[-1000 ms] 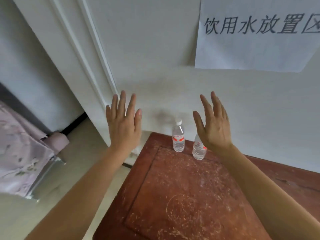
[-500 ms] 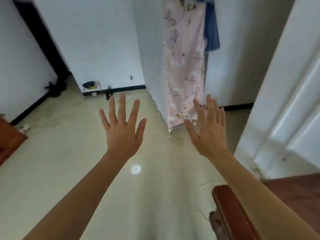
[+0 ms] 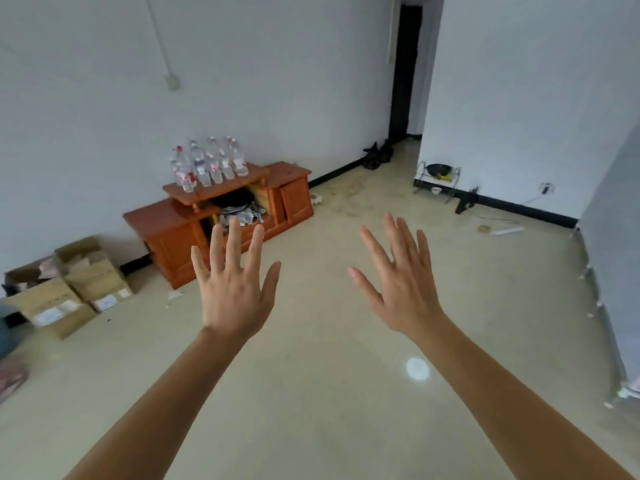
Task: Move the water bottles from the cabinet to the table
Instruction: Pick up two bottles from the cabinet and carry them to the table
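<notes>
Both hands are raised over the floor (image 3: 329, 410), backs to the camera, holding nothing. The left hand (image 3: 232, 292) has its fingers straight and spread. The right hand (image 3: 401, 289) is the same, with its thumb out toward 9 o'clock. The bottles (image 3: 207, 164) stand upright in a tight cluster on the raised top shelf of the cabinet (image 3: 221, 216), at 11 o'clock from the left hand and well apart from both hands. Their count cannot be told. Boxes (image 3: 69, 289) sit at 9 o'clock, beside the cabinet. A dark doorway (image 3: 405, 71) is at 1 o'clock and a wire rack (image 3: 438, 174) at 2 o'clock.
</notes>
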